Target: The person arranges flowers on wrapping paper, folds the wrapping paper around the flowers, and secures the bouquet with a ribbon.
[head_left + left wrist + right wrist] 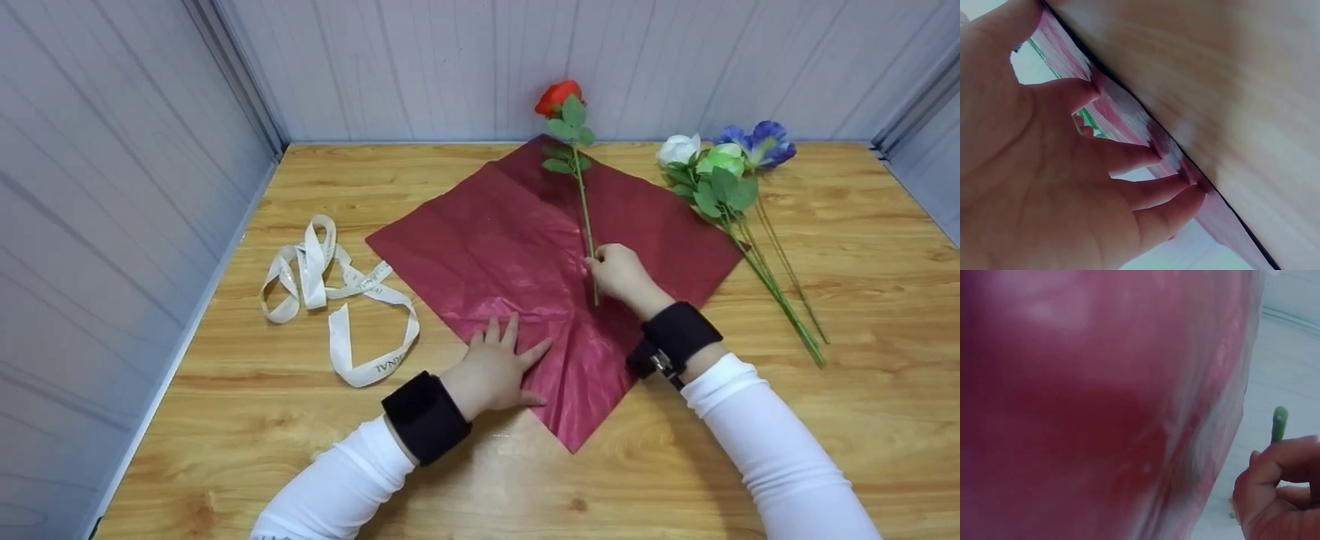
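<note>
Here, the right hand (pixel 621 279) pinches a red rose (pixel 559 98) by its thin green stem (pixel 586 214), near the lower end. Beneath this grip lies wrinkled, slightly shiny dark-red paper (pixel 487 232), on which the left hand (pixel 493 373) rests with fingers spread.
</note>
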